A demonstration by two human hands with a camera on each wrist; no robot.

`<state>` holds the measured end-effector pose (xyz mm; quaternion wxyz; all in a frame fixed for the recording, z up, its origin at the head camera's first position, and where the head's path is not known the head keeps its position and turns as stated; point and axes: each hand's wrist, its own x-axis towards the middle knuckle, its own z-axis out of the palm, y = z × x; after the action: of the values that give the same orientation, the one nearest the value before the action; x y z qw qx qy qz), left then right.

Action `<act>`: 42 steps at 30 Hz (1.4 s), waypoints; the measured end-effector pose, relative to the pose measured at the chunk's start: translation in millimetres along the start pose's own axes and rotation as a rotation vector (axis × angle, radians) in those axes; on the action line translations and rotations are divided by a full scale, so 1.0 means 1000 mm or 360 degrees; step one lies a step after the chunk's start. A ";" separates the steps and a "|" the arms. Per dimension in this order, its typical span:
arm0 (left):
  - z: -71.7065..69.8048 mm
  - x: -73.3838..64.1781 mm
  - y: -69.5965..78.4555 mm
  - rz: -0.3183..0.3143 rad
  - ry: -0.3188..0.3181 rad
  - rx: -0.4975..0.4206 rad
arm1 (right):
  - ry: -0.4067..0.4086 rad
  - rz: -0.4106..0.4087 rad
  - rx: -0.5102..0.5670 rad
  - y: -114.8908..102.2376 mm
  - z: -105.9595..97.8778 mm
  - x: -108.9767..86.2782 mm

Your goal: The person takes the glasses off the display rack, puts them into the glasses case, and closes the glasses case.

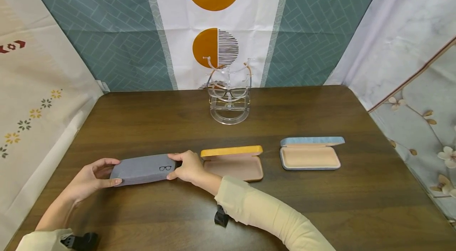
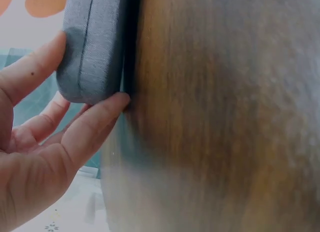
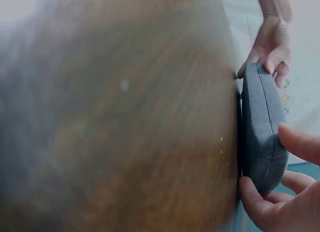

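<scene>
A closed grey glasses case (image 1: 142,168), with a small black spectacles print on its lid, is at the left of the table. My left hand (image 1: 93,178) grips its left end, and my right hand (image 1: 191,167) grips its right end. In the left wrist view, the thumb lies against one face of the case (image 2: 95,52) while a fingertip reaches to its underside. The right wrist view has the thumb and fingers around the near end of the case (image 3: 262,127), close to the table surface. What lies inside the case is hidden.
Right of the right hand, a yellow glasses case (image 1: 233,168) lies with its lid raised. Farther right is a blue glasses case (image 1: 310,158), its lid also up. A transparent stand (image 1: 229,116) holding glasses (image 1: 228,92) is at the back of the wooden table (image 1: 160,124).
</scene>
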<state>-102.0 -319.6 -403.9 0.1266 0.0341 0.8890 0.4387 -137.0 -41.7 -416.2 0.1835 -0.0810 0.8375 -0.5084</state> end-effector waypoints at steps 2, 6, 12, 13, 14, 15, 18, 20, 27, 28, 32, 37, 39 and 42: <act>0.001 -0.001 0.001 -0.0001 0.0008 0.0032 | 0.0007 -0.0019 -0.0032 0.000 0.000 0.000; 0.002 0.000 0.004 -0.0001 0.0022 0.0070 | 0.0010 -0.0024 -0.0055 0.001 -0.001 0.002; 0.004 0.001 0.004 0.0043 0.0055 0.0092 | 0.0013 -0.0015 -0.0024 0.003 -0.001 0.001; 0.004 0.001 0.004 0.0059 0.0063 0.0100 | 0.0012 -0.0014 -0.0020 0.003 -0.002 0.001; 0.004 0.001 0.004 0.0071 0.0066 0.0110 | 0.0009 -0.0011 -0.0018 0.003 -0.002 0.001; 0.004 0.001 0.004 0.0086 0.0071 0.0122 | 0.0007 -0.0008 -0.0025 0.003 -0.002 0.000; 0.004 0.001 0.003 0.0141 0.0089 0.0160 | 0.0001 -0.0009 -0.0048 0.002 -0.002 -0.001; 0.004 0.000 0.002 0.0168 0.0099 0.0163 | -0.0005 -0.0011 -0.0049 0.002 -0.002 -0.001; 0.003 0.000 0.002 0.0201 0.0109 0.0126 | -0.0030 -0.0020 0.0026 0.002 -0.004 -0.001; 0.003 0.000 0.002 0.0199 0.0109 0.0129 | -0.0030 -0.0022 0.0032 0.002 -0.004 -0.001; 0.003 -0.002 0.005 0.0153 0.0088 0.0136 | -0.0032 -0.0013 0.0056 0.003 -0.005 -0.002; 0.002 -0.003 0.008 0.0088 0.0083 0.0159 | -0.0043 -0.0014 0.0079 0.004 -0.005 -0.004; 0.002 -0.004 0.009 0.0085 0.0096 0.0167 | -0.0045 -0.0012 0.0090 0.004 -0.006 -0.004; 0.001 -0.006 0.012 0.0089 0.0143 0.0164 | -0.0044 -0.0005 0.0125 0.004 -0.007 -0.007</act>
<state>-96.4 -312.3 -394.1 0.0724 0.0456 0.9139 0.3969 -133.5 -32.2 -415.0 0.1972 -0.0822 0.8142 -0.5399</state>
